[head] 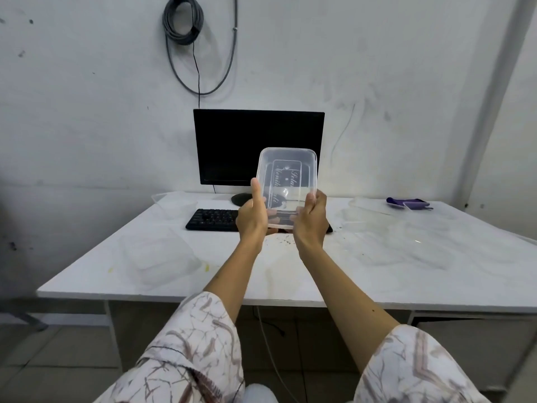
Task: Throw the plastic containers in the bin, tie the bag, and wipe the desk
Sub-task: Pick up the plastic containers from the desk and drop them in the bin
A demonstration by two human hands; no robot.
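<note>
A clear rectangular plastic container (286, 175) is held up above the white desk (290, 274), tilted with its open side toward me, in front of the monitor. My left hand (252, 217) grips its left edge, thumb pointing up. My right hand (311, 219) grips its right edge. More clear containers lie on the desk: one at front left (158, 257), one at back left (174, 203), one at right (406, 242), one at back right (363, 212). A purple cloth (408, 202) lies at the far right corner. No bin or bag is in view.
A black monitor (258, 141) stands at the back of the desk against the wall, with a black keyboard (213, 220) before it. Dark crumbs and yellowish stains mark the desk (286, 241). A coiled grey cable (183, 21) hangs on the wall.
</note>
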